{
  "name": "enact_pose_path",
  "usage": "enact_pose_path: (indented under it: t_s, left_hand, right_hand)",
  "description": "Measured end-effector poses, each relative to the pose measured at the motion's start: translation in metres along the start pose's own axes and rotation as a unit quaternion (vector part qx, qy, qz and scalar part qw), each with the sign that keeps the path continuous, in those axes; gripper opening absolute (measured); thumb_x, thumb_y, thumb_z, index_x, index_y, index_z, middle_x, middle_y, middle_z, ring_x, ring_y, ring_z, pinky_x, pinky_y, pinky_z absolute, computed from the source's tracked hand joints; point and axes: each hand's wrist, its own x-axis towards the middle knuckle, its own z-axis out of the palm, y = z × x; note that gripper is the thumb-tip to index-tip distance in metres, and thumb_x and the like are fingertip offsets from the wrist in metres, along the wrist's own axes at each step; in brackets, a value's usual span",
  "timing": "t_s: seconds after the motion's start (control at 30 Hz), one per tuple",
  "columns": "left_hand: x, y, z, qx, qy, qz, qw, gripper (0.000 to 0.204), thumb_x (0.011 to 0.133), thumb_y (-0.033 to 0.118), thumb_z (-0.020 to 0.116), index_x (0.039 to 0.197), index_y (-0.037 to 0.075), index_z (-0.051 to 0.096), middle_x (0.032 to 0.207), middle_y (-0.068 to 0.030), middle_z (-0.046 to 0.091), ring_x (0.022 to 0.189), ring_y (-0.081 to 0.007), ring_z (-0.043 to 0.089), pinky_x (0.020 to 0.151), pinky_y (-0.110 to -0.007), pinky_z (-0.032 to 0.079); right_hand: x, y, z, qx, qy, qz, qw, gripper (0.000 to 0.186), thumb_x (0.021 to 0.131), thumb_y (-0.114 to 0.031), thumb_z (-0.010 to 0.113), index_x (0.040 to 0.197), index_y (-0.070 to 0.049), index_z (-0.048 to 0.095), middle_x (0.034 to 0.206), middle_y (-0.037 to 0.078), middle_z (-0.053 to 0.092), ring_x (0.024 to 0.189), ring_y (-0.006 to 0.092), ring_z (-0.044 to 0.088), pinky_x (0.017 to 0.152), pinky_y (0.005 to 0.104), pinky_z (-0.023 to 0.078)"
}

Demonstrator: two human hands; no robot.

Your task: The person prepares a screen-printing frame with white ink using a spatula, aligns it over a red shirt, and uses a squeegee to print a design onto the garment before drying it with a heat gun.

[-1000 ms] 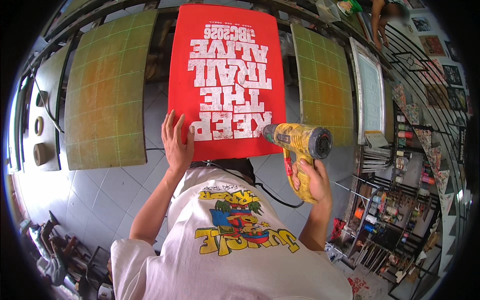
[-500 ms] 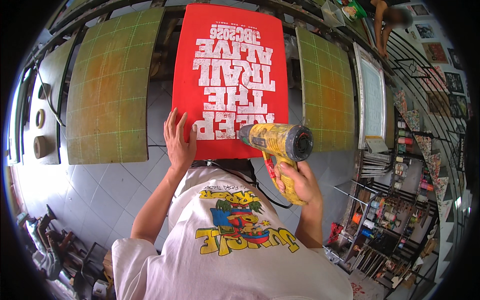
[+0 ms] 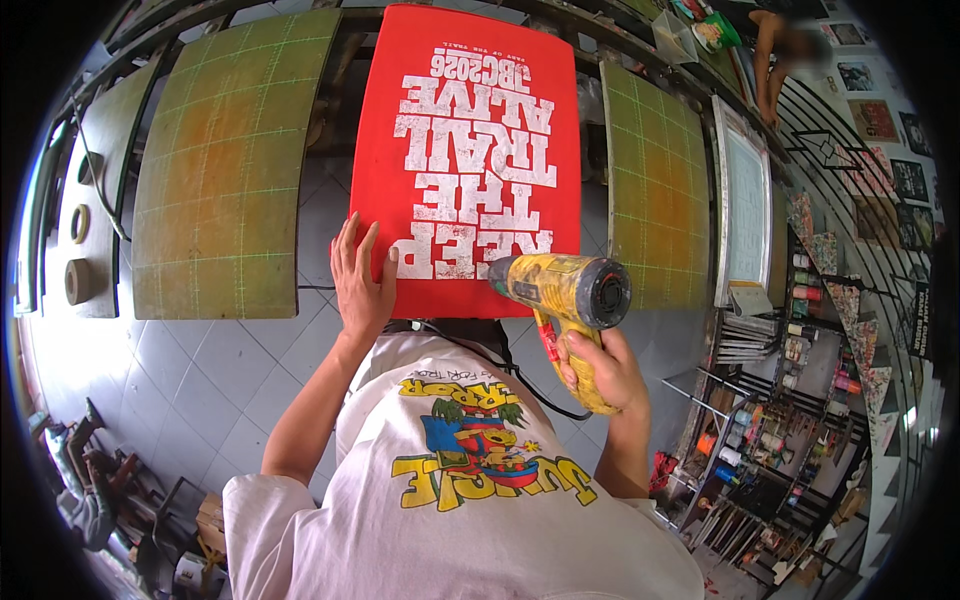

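Observation:
A red fabric piece (image 3: 383, 130) with large white lettering (image 3: 480, 180) lies over a long flat board in front of me. My left hand (image 3: 362, 282) rests on its near left edge, fingers stretched and slightly spread. In my right hand (image 3: 606, 372) is a worn yellow heat gun (image 3: 550, 284), gripped by its handle. The nozzle points left over the near right part of the lettering, apparently just above the cloth. A dark cord hangs from the tool's grip beside my white printed shirt (image 3: 440, 430).
Green gridded boards flank the red one, a left board (image 3: 225, 170) and a right board (image 3: 655, 190). A white-framed screen (image 3: 742, 200) stands further right. Tape rolls (image 3: 78, 281) sit far left. Racks of jars (image 3: 750, 440) stand lower right; another person's arms (image 3: 768, 65) show upper right.
The heat gun sits slightly further right and nearer to me. My left hand keeps its place on the red fabric's edge. The whole view has shifted a little.

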Motion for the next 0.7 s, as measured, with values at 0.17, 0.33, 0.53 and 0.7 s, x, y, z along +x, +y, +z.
enact_pose_path:
  t_s: [0.17,0.33,0.53,0.7]
  left_hand:
    - [-0.001,-0.001,0.000,0.003,0.001,0.005,1.000,0.048,0.098,0.022,0.066,0.143,0.008,0.054,0.158,-0.0186,0.039,0.147,-0.0382,0.036,0.122,-0.052,0.028]
    - [0.000,0.001,-0.002,-0.009,0.003,-0.002,1.000,0.048,0.098,0.022,0.066,0.143,0.008,0.054,0.159,-0.0200,0.037,0.147,-0.0391,0.036,0.121,-0.053,0.028]
    - [-0.001,0.000,-0.002,-0.015,0.003,-0.006,1.000,0.049,0.099,0.022,0.066,0.144,0.008,0.053,0.159,-0.0211,0.035,0.147,-0.0395,0.036,0.121,-0.054,0.028]
    - [-0.002,-0.003,0.000,-0.009,-0.001,-0.007,1.000,0.049,0.099,0.023,0.066,0.144,0.008,0.053,0.160,-0.0209,0.035,0.147,-0.0400,0.035,0.121,-0.054,0.028]
  right_hand:
    - [0.005,-0.008,-0.001,0.010,0.035,-0.028,0.999,0.018,0.104,-0.016,0.055,0.108,0.001,0.055,0.079,0.006,0.056,0.059,0.0123,0.054,0.053,0.0288,0.045]
    - [0.011,-0.008,0.003,0.016,0.027,-0.021,0.999,0.018,0.104,-0.017,0.056,0.106,0.001,0.055,0.079,0.006,0.056,0.059,0.0123,0.054,0.053,0.0287,0.046]
    - [0.014,-0.004,-0.002,0.011,0.034,-0.021,0.999,0.018,0.103,-0.017,0.056,0.106,0.001,0.054,0.079,0.006,0.056,0.059,0.0124,0.055,0.053,0.0285,0.046]
    - [0.020,-0.011,-0.002,0.012,0.050,-0.047,0.998,0.019,0.103,-0.017,0.057,0.106,0.001,0.055,0.077,0.006,0.056,0.058,0.0123,0.054,0.052,0.0286,0.046]
